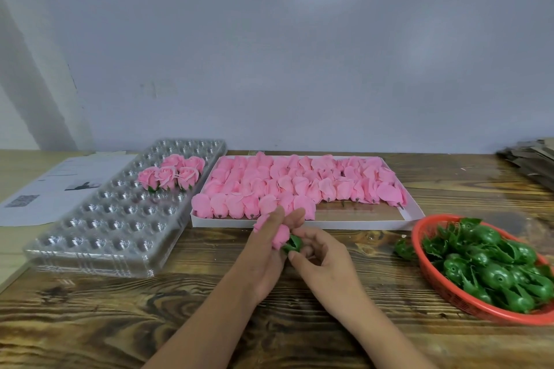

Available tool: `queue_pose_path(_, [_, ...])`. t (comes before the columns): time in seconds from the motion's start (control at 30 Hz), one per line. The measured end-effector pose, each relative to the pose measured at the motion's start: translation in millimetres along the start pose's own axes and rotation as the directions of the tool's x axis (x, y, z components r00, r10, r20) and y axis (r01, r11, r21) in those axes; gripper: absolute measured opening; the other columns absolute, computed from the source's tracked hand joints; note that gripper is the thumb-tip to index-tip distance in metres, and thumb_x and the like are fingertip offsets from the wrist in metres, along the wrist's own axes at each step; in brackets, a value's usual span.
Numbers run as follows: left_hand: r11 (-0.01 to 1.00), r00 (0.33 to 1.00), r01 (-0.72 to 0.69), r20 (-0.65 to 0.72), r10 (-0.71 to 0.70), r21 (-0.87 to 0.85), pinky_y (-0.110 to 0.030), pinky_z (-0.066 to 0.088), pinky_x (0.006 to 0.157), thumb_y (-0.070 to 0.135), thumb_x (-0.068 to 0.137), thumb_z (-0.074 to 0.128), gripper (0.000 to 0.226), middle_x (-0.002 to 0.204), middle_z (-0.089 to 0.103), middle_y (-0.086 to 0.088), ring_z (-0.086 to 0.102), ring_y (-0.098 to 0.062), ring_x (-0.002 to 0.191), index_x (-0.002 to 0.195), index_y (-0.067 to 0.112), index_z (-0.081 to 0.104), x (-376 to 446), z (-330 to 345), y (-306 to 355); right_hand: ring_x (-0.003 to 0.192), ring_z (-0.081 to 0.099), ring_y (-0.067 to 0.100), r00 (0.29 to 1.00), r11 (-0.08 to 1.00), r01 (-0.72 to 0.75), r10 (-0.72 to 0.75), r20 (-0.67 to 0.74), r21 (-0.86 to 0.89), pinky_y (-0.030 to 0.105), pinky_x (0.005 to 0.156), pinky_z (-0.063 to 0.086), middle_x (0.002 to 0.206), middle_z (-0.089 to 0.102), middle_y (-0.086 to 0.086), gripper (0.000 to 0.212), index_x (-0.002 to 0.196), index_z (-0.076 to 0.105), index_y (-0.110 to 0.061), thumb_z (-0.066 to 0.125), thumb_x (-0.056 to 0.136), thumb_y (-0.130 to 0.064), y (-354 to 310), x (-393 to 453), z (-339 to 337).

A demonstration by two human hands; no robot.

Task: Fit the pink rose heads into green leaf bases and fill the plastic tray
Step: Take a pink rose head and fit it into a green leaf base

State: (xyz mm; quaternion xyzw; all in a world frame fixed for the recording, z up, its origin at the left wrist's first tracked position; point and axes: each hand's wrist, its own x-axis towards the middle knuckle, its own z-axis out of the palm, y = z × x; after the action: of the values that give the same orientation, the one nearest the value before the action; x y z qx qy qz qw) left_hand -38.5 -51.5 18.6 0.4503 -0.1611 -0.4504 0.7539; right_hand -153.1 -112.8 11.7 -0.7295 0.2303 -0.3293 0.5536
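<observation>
the left hand (271,244) curls its fingers around a pink rose head (277,235) above the wooden table (120,317), while the right hand (319,255) pinches a green leaf base (293,243) against the rose's underside. if the two meet off-centre, the soft petals could crush or the base seat crooked. the plastic tray (120,219) at left holds only five finished roses (171,175), so most pockets wait.

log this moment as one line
left hand: holds pink rose head | right hand: pinches green leaf base | clear plastic tray: five roses
</observation>
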Motion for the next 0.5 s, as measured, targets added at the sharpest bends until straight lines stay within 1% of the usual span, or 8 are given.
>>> queue_pose_path(0.1, [1.0, 1.0, 0.02, 0.004, -0.02, 0.003, -0.03, 0.059, 0.08, 0.05, 0.084, 0.065, 0.045, 0.121, 0.074, -0.008, 0.073, -0.018, 0.108, 0.105, 0.014, 0.082, -2.9, 2.5, 1.4, 0.067, 0.054, 0.0, 1.0, 0.999, 0.004, -0.004, 0.0, 0.041, 0.019, 0.072, 0.05, 0.082, 0.068, -0.003, 0.042, 0.107, 0.065, -0.028, 0.069, 0.083, 0.006, -1.2, -1.4, 1.2])
queue_pose_path(0.17, [0.999, 0.999, 0.033, 0.001, -0.033, -0.018, -0.03, 0.06, 0.078, 0.047, 0.084, 0.066, 0.051, 0.125, 0.072, -0.011, 0.072, -0.021, 0.11, 0.114, 0.008, 0.077, -3.5, 3.3, 1.8, 0.066, 0.054, 0.001, 1.0, 0.996, 0.001, 0.0, -0.014, 0.095, 0.02, 0.071, 0.05, 0.083, 0.071, -0.008, 0.043, 0.108, 0.065, -0.024, 0.067, 0.082, 0.01, -1.0, -2.0, 2.3])
queue_pose_path(0.2, [0.999, 0.999, 0.034, -0.001, -0.034, -0.026, -0.031, 0.061, 0.077, 0.047, 0.084, 0.066, 0.052, 0.125, 0.072, -0.012, 0.072, -0.022, 0.11, 0.116, 0.007, 0.075, -3.7, 3.5, 2.1, 0.066, 0.054, 0.002, 1.0, 0.994, -0.001, 0.004, -0.022, 0.111, 0.02, 0.07, 0.05, 0.085, 0.072, -0.009, 0.043, 0.108, 0.066, -0.022, 0.066, 0.082, 0.012, -0.6, -2.5, 2.7])
queue_pose_path(0.27, [0.999, 1.0, 0.024, 0.0, -0.024, -0.028, -0.032, 0.061, 0.078, 0.048, 0.084, 0.065, 0.047, 0.124, 0.072, -0.011, 0.073, -0.021, 0.109, 0.108, 0.01, 0.08, -3.3, 3.5, 2.2, 0.07, 0.056, 0.004, 1.0, 0.994, -0.005, 0.008, -0.022, 0.112, 0.022, 0.072, 0.051, 0.092, 0.073, -0.003, 0.042, 0.109, 0.066, -0.019, 0.066, 0.082, 0.014, 0.1, -3.9, 3.2])
queue_pose_path(0.3, [0.999, 1.0, 0.018, 0.002, -0.018, -0.026, -0.033, 0.06, 0.081, 0.049, 0.084, 0.064, 0.044, 0.124, 0.073, -0.009, 0.072, -0.02, 0.11, 0.104, 0.014, 0.082, -3.1, 3.2, 2.2, 0.072, 0.058, 0.006, 1.0, 0.995, -0.003, 0.005, -0.015, 0.104, 0.024, 0.074, 0.052, 0.094, 0.073, 0.0, 0.041, 0.11, 0.067, -0.018, 0.066, 0.082, 0.013, 0.4, -4.6, 3.4])
queue_pose_path(0.37, [1.0, 1.0, 0.006, 0.0, -0.006, -0.025, -0.037, 0.056, 0.092, 0.05, 0.085, 0.063, 0.041, 0.124, 0.073, -0.006, 0.067, -0.02, 0.12, 0.101, 0.018, 0.083, -2.3, 2.4, 1.7, 0.076, 0.061, 0.009, 1.0, 0.997, 0.0, 0.001, -0.004, 0.076, 0.029, 0.08, 0.055, 0.094, 0.073, -0.001, 0.04, 0.111, 0.067, -0.018, 0.068, 0.083, 0.01, 1.0, -5.9, 4.6])
queue_pose_path(0.43, [0.999, 1.0, 0.005, -0.001, -0.005, -0.034, -0.04, 0.051, 0.102, 0.05, 0.085, 0.062, 0.04, 0.126, 0.073, -0.005, 0.061, -0.021, 0.128, 0.101, 0.019, 0.083, -1.5, 1.5, 1.4, 0.074, 0.061, 0.009, 1.0, 0.999, 0.001, -0.001, 0.001, 0.053, 0.034, 0.081, 0.057, 0.086, 0.071, -0.004, 0.041, 0.115, 0.069, -0.019, 0.069, 0.084, 0.008, 1.3, -6.5, 5.6])
queue_pose_path(0.5, [0.999, 1.0, 0.007, 0.004, -0.007, -0.034, -0.041, 0.05, 0.103, 0.051, 0.085, 0.06, 0.041, 0.125, 0.073, -0.004, 0.06, -0.02, 0.128, 0.101, 0.021, 0.083, -2.6, 2.4, 2.3, 0.073, 0.061, 0.013, 1.0, 0.999, 0.011, -0.012, 0.015, 0.041, 0.039, 0.082, 0.058, 0.08, 0.07, -0.003, 0.042, 0.119, 0.07, -0.019, 0.068, 0.085, 0.006, 1.5, -6.8, 6.3])
